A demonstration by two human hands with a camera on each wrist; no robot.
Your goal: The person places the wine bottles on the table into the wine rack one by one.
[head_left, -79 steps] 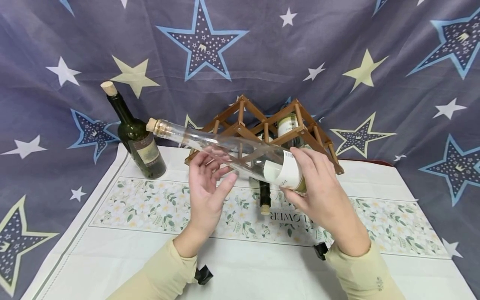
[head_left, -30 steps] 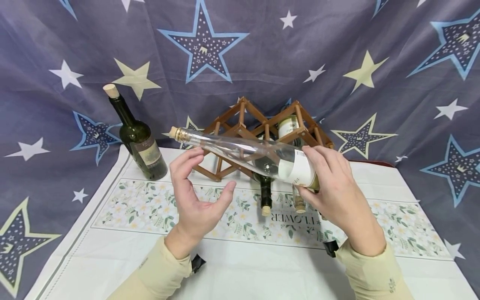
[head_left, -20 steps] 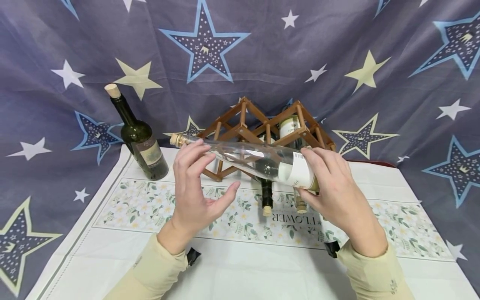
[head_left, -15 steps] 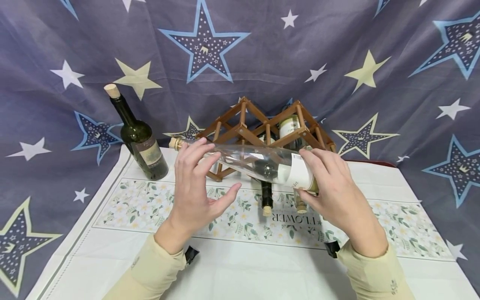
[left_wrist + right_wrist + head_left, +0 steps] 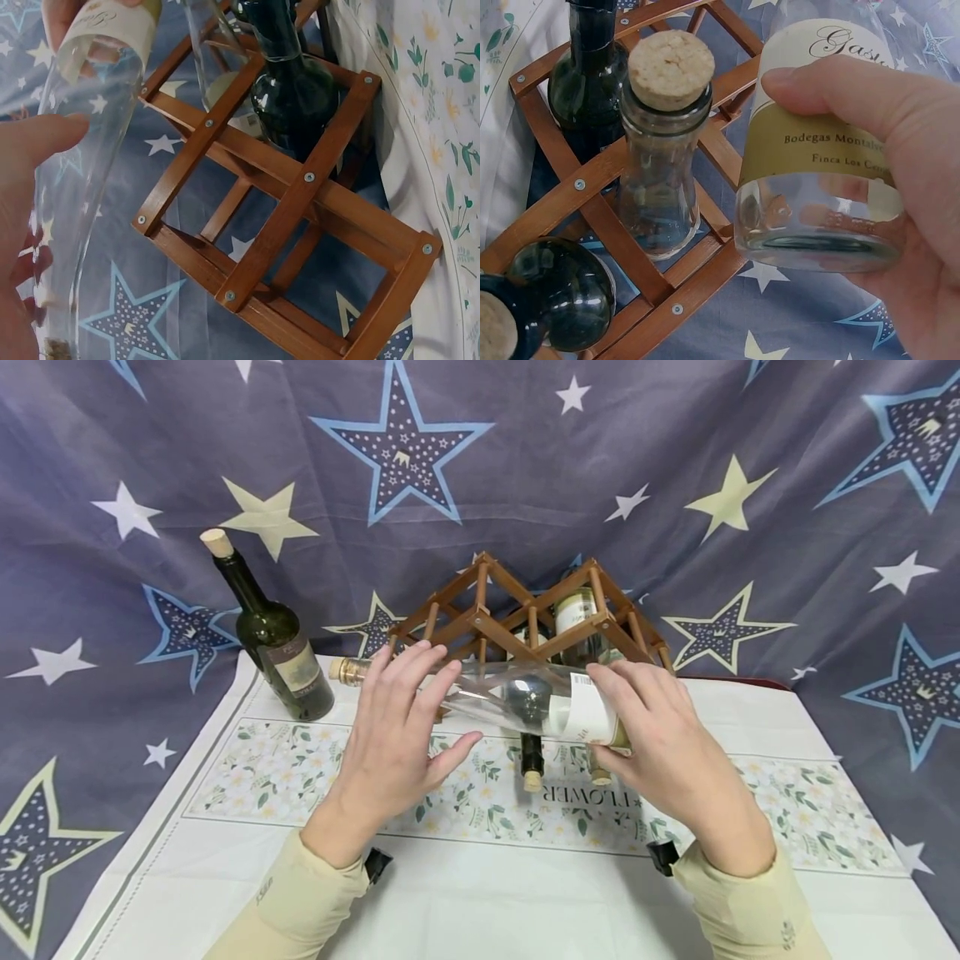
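Note:
A clear glass wine bottle [image 5: 491, 697], corked and with a white and gold label [image 5: 588, 706], lies almost level in front of the wooden rack. My right hand [image 5: 667, 743] grips its base end; the right wrist view shows the thumb across the label [image 5: 817, 142]. Over the neck, my left hand [image 5: 386, 739] has its fingers extended and its thumb held apart. Whether those fingers touch the glass I cannot tell. The cork [image 5: 335, 669] points left, past the left fingers. In the left wrist view the same bottle [image 5: 90, 157] slants beside the rack.
The wooden wine rack [image 5: 480, 618] holds several bottles, among them a dark green one [image 5: 292, 97] and a clear corked one [image 5: 660, 172]. A green corked bottle [image 5: 285, 652] stands upright at left. A floral runner [image 5: 285, 777] crosses the white tablecloth [image 5: 510, 893] before a starred curtain.
The left hand has gone from palm-up below the bottle to over its neck. The bottle's neck end has come down, so the bottle lies more level. The right hand keeps its grip.

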